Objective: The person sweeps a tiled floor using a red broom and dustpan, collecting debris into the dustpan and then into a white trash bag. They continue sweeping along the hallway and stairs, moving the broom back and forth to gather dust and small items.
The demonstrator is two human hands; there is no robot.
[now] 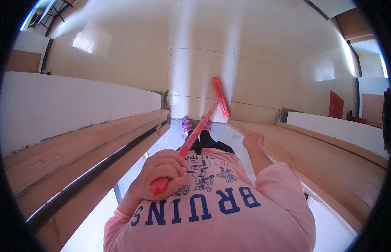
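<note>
My left hand (165, 174) is wrapped around the upper end of a red broom handle (194, 135), in front of my chest. The handle slants down and away to a narrow red broom head (221, 96) with bristles along its edge. That head rests on the tiled floor just past the doorway, slightly right of my feet. To the right, my right hand (253, 139) is closed at the edge of a light wooden door (324, 148). Its fingertips are partly hidden there.
Purple sandals (187, 124) are on my feet at the threshold. A wooden door frame (88, 151) and a white wall (78, 102) border the left side. Shiny floor tiles (201, 28) stretch ahead. A red panel (336, 104) stands beyond the right wall (331, 130).
</note>
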